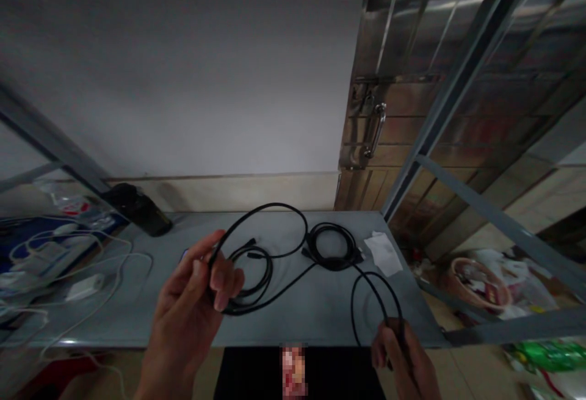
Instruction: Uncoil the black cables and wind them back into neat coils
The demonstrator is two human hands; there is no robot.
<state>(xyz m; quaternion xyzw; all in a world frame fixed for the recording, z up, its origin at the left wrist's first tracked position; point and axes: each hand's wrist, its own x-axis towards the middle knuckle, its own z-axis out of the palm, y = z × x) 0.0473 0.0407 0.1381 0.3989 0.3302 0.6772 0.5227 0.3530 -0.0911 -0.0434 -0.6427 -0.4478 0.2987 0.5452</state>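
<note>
Arching rightward from the loosely curled left hand [196,290] holding it, a slim black cable [275,204] loops above the grey rectangular tabletop [311,320], while the nearly closed right hand [403,351] grips black strands [381,302] slanting up-left.

Dim light; plain wall [206,82]; shiny metal door [405,101]; tiled floor [462,360].

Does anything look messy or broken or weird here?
The thin white cables on the left look messy: they loop loosely across each other, and one seems to droop over the front edge of the flat grey tabletop. The coiled black cable looks neater. I can't see anything spilled or broken.
</note>
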